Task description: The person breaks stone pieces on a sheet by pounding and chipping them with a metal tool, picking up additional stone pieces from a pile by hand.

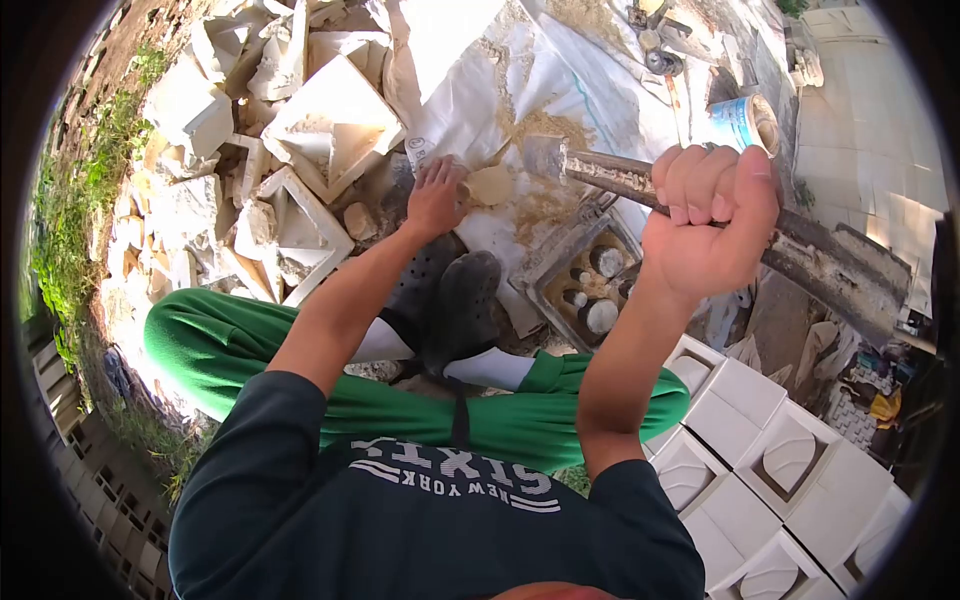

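Outdoor spot, lots of sun tbh
L side = brown dirt (140,32) w/ a strip of green plants (95,185); white sheet (455,75) on the ground up top, part blown out by sun, part in shade; pale surface (870,100) far R, wall or paving, can't tell.

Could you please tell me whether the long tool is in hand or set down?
In hand: the right hand is closed around the long tool, whose ends stick out either side.
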`<state>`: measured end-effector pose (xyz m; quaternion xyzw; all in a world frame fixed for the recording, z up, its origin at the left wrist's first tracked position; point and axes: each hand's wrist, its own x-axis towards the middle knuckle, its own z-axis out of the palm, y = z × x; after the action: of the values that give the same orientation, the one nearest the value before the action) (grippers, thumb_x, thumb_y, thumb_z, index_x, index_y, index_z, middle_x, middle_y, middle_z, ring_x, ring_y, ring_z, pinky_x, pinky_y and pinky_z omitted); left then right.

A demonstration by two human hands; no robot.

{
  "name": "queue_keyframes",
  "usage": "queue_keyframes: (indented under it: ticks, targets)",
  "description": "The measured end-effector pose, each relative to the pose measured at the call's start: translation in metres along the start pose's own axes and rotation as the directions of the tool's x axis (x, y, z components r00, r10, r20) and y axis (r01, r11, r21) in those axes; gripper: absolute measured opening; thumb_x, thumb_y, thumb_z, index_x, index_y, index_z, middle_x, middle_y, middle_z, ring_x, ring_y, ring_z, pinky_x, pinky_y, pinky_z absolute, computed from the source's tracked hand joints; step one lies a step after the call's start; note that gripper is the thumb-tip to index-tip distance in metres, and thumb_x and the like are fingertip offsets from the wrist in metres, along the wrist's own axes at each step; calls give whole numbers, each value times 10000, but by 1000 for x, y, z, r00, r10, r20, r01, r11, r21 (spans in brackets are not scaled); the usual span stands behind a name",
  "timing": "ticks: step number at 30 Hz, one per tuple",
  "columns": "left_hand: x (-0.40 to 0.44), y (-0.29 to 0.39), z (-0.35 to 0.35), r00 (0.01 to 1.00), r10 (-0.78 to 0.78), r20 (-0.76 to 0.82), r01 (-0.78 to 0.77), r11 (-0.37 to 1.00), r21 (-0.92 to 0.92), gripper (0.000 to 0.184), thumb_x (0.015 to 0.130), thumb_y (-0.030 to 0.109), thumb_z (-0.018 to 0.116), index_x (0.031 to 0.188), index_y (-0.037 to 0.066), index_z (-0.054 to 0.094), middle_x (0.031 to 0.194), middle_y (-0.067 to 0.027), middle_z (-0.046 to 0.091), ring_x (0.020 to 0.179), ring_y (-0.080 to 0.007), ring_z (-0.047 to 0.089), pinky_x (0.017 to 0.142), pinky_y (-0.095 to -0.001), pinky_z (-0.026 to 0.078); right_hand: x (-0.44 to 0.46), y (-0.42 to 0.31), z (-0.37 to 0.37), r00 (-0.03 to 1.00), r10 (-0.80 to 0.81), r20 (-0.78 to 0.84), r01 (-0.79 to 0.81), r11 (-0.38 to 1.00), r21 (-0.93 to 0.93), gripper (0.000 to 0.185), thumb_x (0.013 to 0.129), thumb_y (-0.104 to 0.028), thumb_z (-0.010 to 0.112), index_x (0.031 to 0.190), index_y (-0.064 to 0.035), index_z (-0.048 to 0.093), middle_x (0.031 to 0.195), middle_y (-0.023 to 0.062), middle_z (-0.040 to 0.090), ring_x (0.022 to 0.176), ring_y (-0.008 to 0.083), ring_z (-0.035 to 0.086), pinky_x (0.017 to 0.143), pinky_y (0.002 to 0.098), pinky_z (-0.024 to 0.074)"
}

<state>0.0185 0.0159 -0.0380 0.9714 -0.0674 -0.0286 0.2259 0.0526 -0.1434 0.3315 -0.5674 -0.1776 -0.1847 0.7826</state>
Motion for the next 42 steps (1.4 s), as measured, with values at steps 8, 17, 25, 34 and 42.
queue_keyframes:
  ticks: [8, 17, 25, 34, 42]
  targets:
    - [-37, 25, -31, 975, -196, 104, 205, 975, -85, 733, 804, 410, 641, 1368, 15, 390, 1461, -185, 353, 1385, -308, 290, 1111, -462, 262, -80, 178, -29, 915, 349, -201, -376, 919, -120, 323, 883, -65, 530, 601, -80, 375, 549, -14, 385, 511, 81, 366, 490, 253, 287]
    - [-31, 30, -24, 959, -252, -131, 230, 960, -162, 506, 770, 347, 635, 1168, 44, 564, 1313, -125, 509, 1253, -283, 455, 1008, -429, 386, -53, 122, -12, 931, 339, -136, -354, 930, -102, 369, 900, -103, 549, 587, -106, 354, 499, -30, 333, 448, 78, 301, 459, 270, 239]
    - [-31, 36, -28, 959, -269, -90, 255, 957, -139, 478, 778, 329, 619, 1167, 56, 577, 1298, -121, 512, 1210, -312, 481, 982, -441, 406, -21, 35, -9, 987, 118, -109, -137, 974, -183, 350, 883, -107, 443, 568, -129, 292, 467, -25, 257, 405, 93, 222, 432, 283, 213]
    - [-15, 32, -28, 997, -40, -61, 43, 998, 44, 650, 736, 346, 708, 1282, 93, 462, 1212, -130, 536, 1144, -317, 501, 914, -460, 418, -74, 144, -53, 919, 289, -268, -345, 920, -189, 248, 889, -95, 544, 678, -88, 414, 538, -23, 391, 496, 76, 351, 490, 252, 289]
    - [18, 20, -2, 988, 141, -57, -138, 989, 59, 309, 738, 172, 663, 1004, 51, 561, 1014, -131, 592, 1016, -304, 549, 823, -419, 446, -91, 145, -58, 929, 231, -288, -291, 939, -183, 243, 904, -108, 546, 686, -84, 442, 575, -29, 395, 527, 71, 351, 518, 255, 298]
